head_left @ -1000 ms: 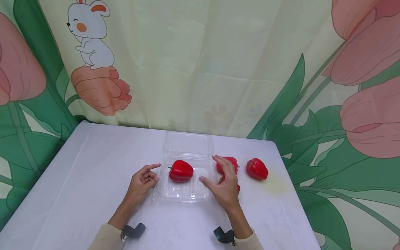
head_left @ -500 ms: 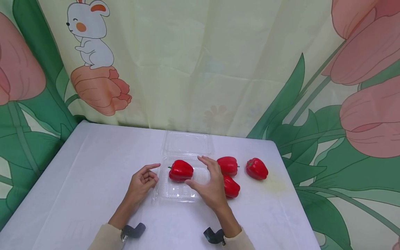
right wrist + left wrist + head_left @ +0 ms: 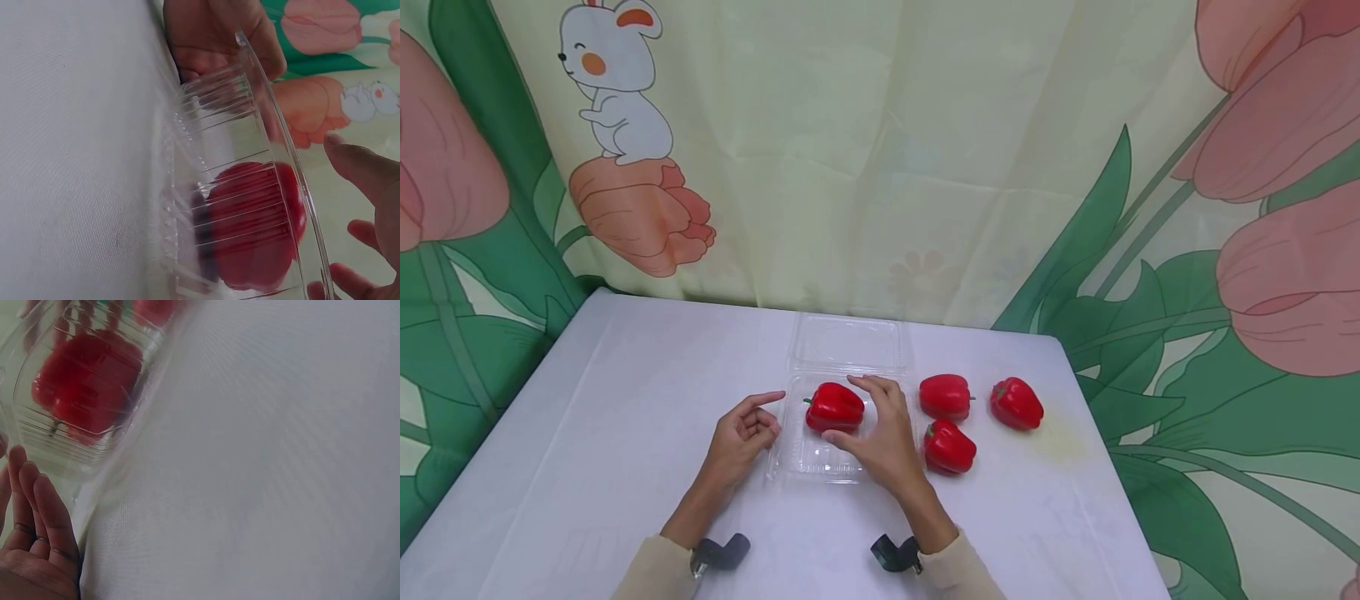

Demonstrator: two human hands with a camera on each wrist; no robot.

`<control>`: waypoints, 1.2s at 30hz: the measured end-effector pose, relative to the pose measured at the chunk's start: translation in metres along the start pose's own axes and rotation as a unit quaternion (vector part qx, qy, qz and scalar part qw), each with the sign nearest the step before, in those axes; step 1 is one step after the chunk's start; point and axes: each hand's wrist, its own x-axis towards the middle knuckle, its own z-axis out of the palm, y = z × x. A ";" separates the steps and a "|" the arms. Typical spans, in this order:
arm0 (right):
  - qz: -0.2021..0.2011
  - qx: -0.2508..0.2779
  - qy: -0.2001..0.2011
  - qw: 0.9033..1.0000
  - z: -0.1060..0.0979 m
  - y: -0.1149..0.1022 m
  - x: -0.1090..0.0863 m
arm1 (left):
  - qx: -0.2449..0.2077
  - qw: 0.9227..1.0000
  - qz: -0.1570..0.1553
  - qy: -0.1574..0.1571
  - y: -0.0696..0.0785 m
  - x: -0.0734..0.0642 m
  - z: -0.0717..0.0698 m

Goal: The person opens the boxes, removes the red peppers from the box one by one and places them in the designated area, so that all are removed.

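Note:
A red bell pepper [image 3: 835,408] with a green stem lies in the base of a clear plastic clamshell container [image 3: 820,468]. My right hand [image 3: 883,437] hovers over the container at the pepper's right, thumb and fingers spread apart around a gap. Its thumb tip looks close to the pepper; contact cannot be told. At the container's left edge is my left hand [image 3: 745,433], its index finger and thumb reaching to the rim. In the left wrist view, the left hand's fingers [image 3: 53,519] look fairly straight beside the container. Through the clear wall, the right wrist view shows the pepper [image 3: 253,225].
Three more red bell peppers lie on the white table right of the container: a back one [image 3: 945,397], a front one [image 3: 950,447] and a far-right one [image 3: 1017,404]. The container's lid [image 3: 847,343] lies folded back towards the printed curtain [image 3: 820,167].
My right hand has moved left, from beside the loose peppers to over the container near the pepper inside, uncovering the two nearest loose peppers. The left hand has stayed at the rim.

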 end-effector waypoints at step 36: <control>0.057 -0.010 -0.063 0.996 0.027 0.002 0.021 | -0.009 1.000 0.013 -0.007 -0.003 0.003 -0.002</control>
